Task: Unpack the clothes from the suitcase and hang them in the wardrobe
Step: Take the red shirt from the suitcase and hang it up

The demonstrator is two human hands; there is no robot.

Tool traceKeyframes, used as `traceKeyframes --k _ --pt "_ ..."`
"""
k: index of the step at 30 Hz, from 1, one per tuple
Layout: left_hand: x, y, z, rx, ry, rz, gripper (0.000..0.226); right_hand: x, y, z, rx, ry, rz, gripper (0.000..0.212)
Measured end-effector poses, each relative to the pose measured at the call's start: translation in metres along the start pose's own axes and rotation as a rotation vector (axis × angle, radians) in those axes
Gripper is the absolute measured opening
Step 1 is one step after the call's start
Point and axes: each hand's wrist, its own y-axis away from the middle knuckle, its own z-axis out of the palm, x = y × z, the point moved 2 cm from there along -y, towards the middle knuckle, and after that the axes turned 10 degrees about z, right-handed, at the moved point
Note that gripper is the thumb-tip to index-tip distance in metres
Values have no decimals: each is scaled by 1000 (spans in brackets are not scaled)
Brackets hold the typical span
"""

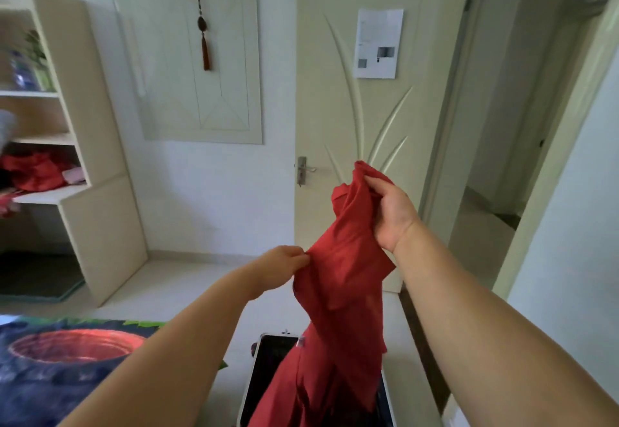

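- Nearest my view, two bare forearms (160, 356) reached up from the bottom edge.
- Far left, I saw a patterned blanket (50, 366) low down, and above it a shelf unit (97, 132) with red cloth (33, 172) on one shelf.
- On the wall panel, a tassel (205, 48) hung from a hook.
- Left hand (284, 264) pinched the left edge of the red garment (341, 279), with its fingertips pressed together on the cloth.
- Below that hand, the open suitcase (271, 359) lay on the floor, dark inside.
- Between both hands, the garment hung in the air, its lower end trailing down over the suitcase.
- Right hand (392, 212), higher up, gripped the bunched top of the garment, fingers curled round it.
- Behind it stood a pale door (335, 58) with a paper (378, 43) stuck on it.
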Motion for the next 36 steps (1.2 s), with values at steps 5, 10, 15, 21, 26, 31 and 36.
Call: traceKeyframes --k 5,10,15,21,26,31,36 --pt "40 -9 -19 273 329 2 21 8 -10 -32 229 724 144 13" --pt "84 -24 -17 439 553 46 24 29 -7 -42 40 779 184 22" --pt "101 -39 -19 448 635 133 18 14 -3 -31 -167 596 218 48" --pt "112 -43 -20 336 618 237 17 5 -9 -13 -31 748 85 11" --pt "62 -30 -38 226 428 208 37 -18 -19 -22 153 246 3 22" --pt "11 -23 -21 -262 -49 12 105 -29 -26 -20 121 193 -27 15" --pt "4 -38 6 -146 -168 142 23 -32 -31 -20 122 148 -36 21"
